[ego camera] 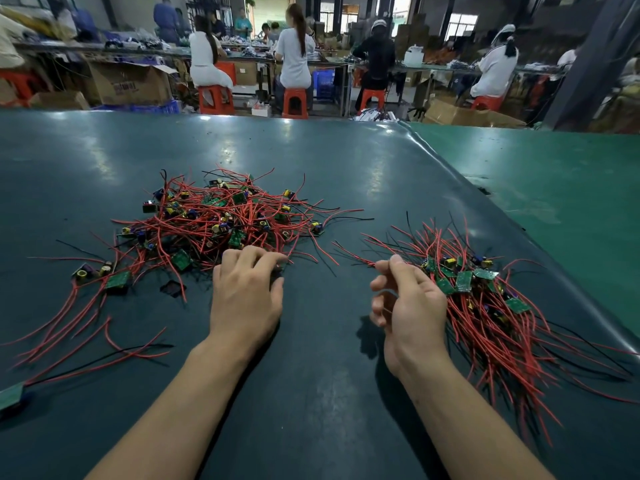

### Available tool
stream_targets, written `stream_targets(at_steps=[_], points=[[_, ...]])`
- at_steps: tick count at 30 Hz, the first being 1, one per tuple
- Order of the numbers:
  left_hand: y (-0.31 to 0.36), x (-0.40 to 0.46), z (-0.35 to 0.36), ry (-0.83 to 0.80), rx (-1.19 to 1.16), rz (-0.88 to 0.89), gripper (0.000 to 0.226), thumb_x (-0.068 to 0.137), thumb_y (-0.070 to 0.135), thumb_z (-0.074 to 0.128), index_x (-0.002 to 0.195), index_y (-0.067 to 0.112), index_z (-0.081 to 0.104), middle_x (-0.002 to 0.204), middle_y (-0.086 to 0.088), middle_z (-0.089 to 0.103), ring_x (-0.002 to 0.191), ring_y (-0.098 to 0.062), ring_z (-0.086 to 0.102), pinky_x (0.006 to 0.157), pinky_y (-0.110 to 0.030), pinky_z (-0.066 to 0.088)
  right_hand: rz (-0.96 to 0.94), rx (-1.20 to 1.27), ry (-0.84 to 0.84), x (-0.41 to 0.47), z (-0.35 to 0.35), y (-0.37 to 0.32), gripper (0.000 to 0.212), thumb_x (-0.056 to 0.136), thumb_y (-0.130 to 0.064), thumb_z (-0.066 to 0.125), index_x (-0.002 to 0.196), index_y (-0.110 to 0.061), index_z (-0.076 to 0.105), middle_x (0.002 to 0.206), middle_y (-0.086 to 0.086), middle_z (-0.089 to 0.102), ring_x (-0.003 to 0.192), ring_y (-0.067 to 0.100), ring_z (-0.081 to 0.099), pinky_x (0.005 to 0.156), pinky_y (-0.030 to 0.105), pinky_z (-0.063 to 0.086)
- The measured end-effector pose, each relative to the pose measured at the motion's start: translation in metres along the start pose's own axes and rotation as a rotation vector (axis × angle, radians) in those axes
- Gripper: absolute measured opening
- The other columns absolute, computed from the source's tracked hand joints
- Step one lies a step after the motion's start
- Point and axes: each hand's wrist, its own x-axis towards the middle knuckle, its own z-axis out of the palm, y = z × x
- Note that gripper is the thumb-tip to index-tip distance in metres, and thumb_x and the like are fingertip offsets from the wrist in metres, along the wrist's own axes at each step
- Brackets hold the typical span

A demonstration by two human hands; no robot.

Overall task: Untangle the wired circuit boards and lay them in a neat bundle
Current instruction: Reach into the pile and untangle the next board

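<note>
**Two heaps, one pull at a time**

On the dark green counter [311, 168], seen from the head camera, the tangled pile of wired circuit boards [214, 220] sits toward the left of the middle, red and black leads crossing every way. Toward the right edge lies the sorted bundle [485, 306], its small green boards grouped together and its leads fanned roughly one way.

Resting on the near rim of the tangle, the left hand [246, 292] has its fingers curled down into the wires; whether they actually pinch a lead cannot be told. Beside the bundle, the right hand [405, 306] is loosely curled with its thumb up, and it seems to pinch a thin lead near the bundle's left side, though the grip is partly hidden.

The step looks like picking the next board off the tangle. It should go best by taking a board at the rim, holding the heap down, and drawing the lead out along its own length rather than upward.

Loose boards with long red leads [114, 282] trail toward the near left corner and could snag a sleeveless forearm. Beyond the far edge, people sit on orange stools [294, 102] at other benches, with cardboard boxes [128, 83] around them.
</note>
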Motion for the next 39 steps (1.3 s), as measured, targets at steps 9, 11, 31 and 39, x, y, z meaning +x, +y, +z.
stream_targets(at_steps=[9,11,31,39], points=[[0.009,0.001,-0.005,0.133,-0.353,0.040,0.022,0.082,-0.005,0.066,0.099,0.008,0.069,0.093,-0.001,0.062,0.083,-0.019,0.061,0.079,-0.032,0.051,0.005,-0.111,-0.103,0.000,0.002,0.004,0.027,0.098,-0.020,0.055,0.074,-0.012,0.065,0.053,-0.001,0.057,0.035,0.009,0.041,0.034,0.017,0.027],[0.016,0.000,-0.010,0.221,-0.445,0.169,0.021,0.080,-0.009,0.066,0.096,0.006,0.069,0.092,-0.004,0.062,0.085,-0.018,0.061,0.080,-0.025,0.050,0.022,-0.206,-0.181,-0.002,0.004,0.006,0.027,0.098,-0.025,0.055,0.078,-0.012,0.066,0.056,-0.001,0.060,0.036,0.009,0.043,0.034,0.017,0.028],[0.035,-0.018,0.002,0.011,-0.786,0.111,0.013,0.085,0.006,0.071,0.092,0.014,0.064,0.087,0.001,0.068,0.074,-0.008,0.070,0.069,-0.025,0.057,-0.076,-0.297,-0.356,-0.010,0.006,0.004,0.027,0.091,-0.033,0.064,0.075,-0.013,0.074,0.068,0.006,0.072,0.036,0.015,0.055,0.031,0.017,0.034],[0.036,-0.017,0.005,-0.044,-0.966,-0.041,0.007,0.085,0.020,0.067,0.089,0.018,0.062,0.086,0.004,0.072,0.076,-0.012,0.073,0.071,-0.024,0.056,-0.036,-0.258,-0.377,-0.007,0.005,0.006,0.026,0.084,-0.041,0.065,0.081,-0.017,0.074,0.075,0.007,0.074,0.040,0.015,0.055,0.035,0.018,0.038]])
